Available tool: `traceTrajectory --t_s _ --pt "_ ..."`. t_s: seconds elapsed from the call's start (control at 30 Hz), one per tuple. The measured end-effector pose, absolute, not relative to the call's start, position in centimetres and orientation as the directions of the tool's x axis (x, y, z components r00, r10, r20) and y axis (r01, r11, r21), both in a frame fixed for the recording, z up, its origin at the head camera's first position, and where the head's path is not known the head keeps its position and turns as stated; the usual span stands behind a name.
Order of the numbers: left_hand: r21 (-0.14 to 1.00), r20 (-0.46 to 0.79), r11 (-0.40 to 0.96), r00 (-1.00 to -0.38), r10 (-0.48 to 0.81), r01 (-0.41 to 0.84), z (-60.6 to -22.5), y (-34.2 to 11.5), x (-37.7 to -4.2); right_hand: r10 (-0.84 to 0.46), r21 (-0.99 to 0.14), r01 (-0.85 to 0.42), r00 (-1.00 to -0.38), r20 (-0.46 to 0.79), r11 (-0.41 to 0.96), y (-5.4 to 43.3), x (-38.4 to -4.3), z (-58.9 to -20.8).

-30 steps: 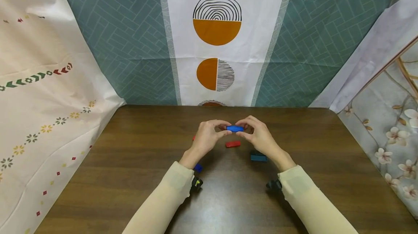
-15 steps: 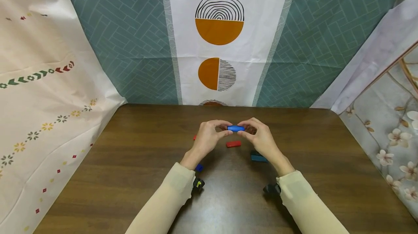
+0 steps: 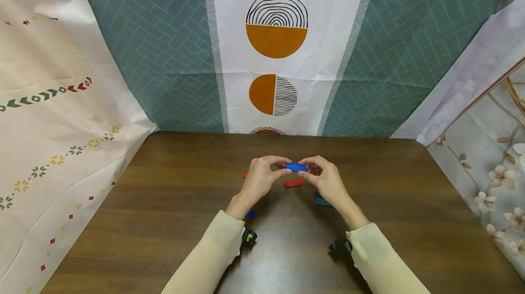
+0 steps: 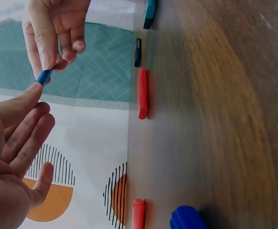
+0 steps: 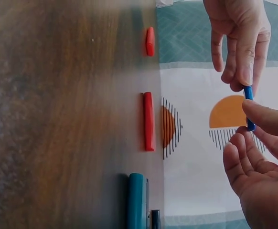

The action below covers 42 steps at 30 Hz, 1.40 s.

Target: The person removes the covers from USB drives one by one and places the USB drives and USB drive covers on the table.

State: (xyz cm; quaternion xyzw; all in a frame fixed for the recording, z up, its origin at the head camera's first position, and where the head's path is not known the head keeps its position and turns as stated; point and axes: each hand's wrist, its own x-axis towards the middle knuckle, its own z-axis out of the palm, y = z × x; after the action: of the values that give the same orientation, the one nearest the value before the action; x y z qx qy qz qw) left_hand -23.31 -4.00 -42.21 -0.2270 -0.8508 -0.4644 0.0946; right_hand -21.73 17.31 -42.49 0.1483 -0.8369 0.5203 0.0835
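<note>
A small, slim blue bar (image 3: 296, 167) is held up level between both hands, above the table. My left hand (image 3: 259, 179) pinches one end of it between thumb and fingers. At the other end my right hand (image 3: 328, 180) pinches it the same way. In the left wrist view the blue bar (image 4: 44, 76) shows as a short piece between the two thumbs; more of its length shows in the right wrist view. Below it on the table lies a red bar (image 3: 293, 183). The exact kind of the blue bar cannot be told.
Beside the right wrist lies a teal block (image 3: 323, 201), with a small dark piece (image 4: 138, 52) near it. A second red piece (image 5: 150, 41) and a dark blue piece (image 3: 250, 214) lie partly behind the left arm. Patterned cloths hang around the brown table (image 3: 172, 193).
Both hands have lowered slightly with the blue bar, which now tilts a little in the head view. The right forearm covers more of the teal block. Both hands keep their pinch.
</note>
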Motion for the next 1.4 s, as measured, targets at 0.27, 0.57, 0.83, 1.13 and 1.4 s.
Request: traceTrajectory --t_s 0.27,0.57,0.83,1.13,1.4 --pt "0.744 0.37 0.482 -0.886 0.277 0.462 -42.5 -4.2 -23.1 -0.17 -0.839 -0.374 -0.927 0.333 0.396 17.1 -22.0 -43.0" --pt "0.76 0.373 0.471 -0.894 0.25 0.448 -43.0 -4.4 -23.0 -0.159 -0.827 -0.397 -0.918 0.364 0.399 16.8 -21.9 -43.3" --pt "0.757 0.382 0.466 -0.889 0.253 0.458 -43.0 -4.3 -23.2 -0.153 -0.824 -0.402 -0.916 0.372 0.399 16.9 -22.0 -43.5" --pt "0.762 0.386 0.459 -0.89 0.243 0.456 -43.1 -4.3 -23.5 -0.136 -0.817 -0.399 -0.916 0.378 0.416 17.4 -22.2 -43.5" --pt "0.76 0.383 0.47 -0.893 0.234 0.449 -43.4 -4.3 -23.7 -0.118 -0.813 -0.391 -0.918 0.379 0.431 18.1 -22.4 -43.6"
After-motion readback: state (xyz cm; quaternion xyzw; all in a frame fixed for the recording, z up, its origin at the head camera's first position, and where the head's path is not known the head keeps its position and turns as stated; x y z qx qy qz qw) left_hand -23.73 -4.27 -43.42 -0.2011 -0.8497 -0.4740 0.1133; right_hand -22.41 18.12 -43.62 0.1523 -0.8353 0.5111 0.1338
